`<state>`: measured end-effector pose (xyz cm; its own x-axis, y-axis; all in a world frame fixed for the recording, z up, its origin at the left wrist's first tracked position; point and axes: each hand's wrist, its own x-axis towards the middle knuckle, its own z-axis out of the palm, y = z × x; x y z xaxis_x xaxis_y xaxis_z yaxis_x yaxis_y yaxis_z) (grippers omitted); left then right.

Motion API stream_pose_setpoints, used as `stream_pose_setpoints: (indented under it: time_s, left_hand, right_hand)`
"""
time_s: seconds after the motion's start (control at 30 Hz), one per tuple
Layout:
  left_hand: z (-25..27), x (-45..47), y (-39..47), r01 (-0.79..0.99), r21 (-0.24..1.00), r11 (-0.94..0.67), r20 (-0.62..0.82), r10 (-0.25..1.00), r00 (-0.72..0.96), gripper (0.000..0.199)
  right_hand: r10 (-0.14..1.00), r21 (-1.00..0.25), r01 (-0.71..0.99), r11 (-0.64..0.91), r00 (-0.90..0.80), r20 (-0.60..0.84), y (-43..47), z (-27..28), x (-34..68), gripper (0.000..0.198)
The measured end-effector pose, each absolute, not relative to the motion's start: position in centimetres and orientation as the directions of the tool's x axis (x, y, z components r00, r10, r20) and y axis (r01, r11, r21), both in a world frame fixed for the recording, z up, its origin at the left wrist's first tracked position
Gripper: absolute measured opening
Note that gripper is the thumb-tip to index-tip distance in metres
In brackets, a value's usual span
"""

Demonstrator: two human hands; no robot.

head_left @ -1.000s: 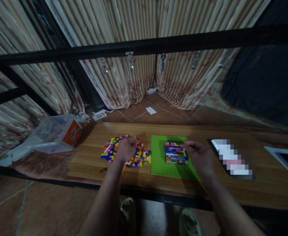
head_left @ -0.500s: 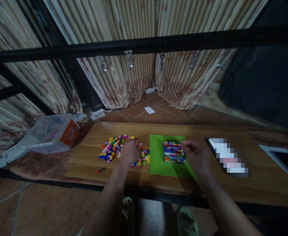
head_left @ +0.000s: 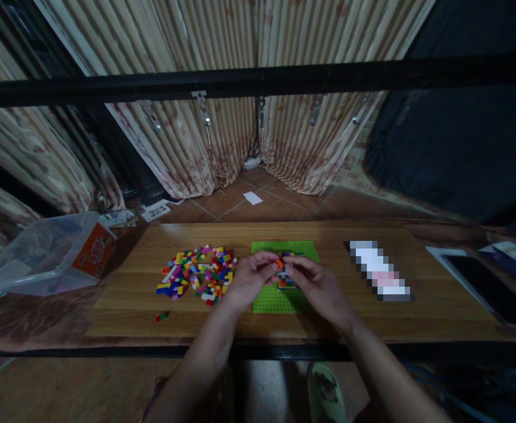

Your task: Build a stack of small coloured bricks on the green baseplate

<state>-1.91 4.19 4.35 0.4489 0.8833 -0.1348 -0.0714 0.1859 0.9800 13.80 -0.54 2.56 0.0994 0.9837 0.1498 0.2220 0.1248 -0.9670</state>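
Over the green baseplate (head_left: 261, 304) my two hands meet, fingertips almost touching. My left hand (head_left: 253, 277) pinches a small orange building brick (head_left: 280, 265) between thumb and fingers. Close on its right, my right hand (head_left: 318, 284) has its thumb and fingers pressed together; whatever they hold is too small to make out. Beneath the fingers, the built block of multicoloured bricks (head_left: 287, 285) sits on the baseplate, mostly covered by my hands. Left of my left hand lies a loose pile of bricks (head_left: 214, 276) in many colours.
A red and green brick piece (head_left: 161, 316) lies apart near the front of the wooden board (head_left: 130, 305). At the left stands a clear plastic box (head_left: 55, 258) with an orange label. To the right are a blurred-out flat object (head_left: 379, 271) and a dark tablet-like slab (head_left: 489, 288).
My left hand has moved from the brick pile to above the baseplate, now with an orange brick. My right hand has come in over the built block. The view has shifted rightward.
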Motion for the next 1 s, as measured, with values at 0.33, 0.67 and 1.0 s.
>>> stream_pose_setpoints:
  time_s: [0.33, 0.67, 1.0]
  left_hand:
    - [4.4, -0.5, 3.5, -0.200, 0.934, 0.296, -0.155, 0.840, 0.520, 0.042]
    - [3.5, 0.0, 3.8, -0.061, 0.965, 0.254, -0.202, 0.874, 0.441, 0.021]
    - [1.7, -0.2, 4.2, 0.195, 0.981, -0.012, -0.084, 0.877, 0.473, 0.020]
  right_hand:
    - [0.986, -0.973, 0.175, 0.147, 0.056, 0.159, -1.0, 2.8, 14.5, 0.028]
    - [0.945, -0.741, 0.662, 0.114, 0.157, 0.286, -1.4, 2.7, 17.7, 0.022]
    - [0.949, -0.576, 0.810, 0.110, 0.086, 0.303, -1.0, 1.4, 18.5, 0.016]
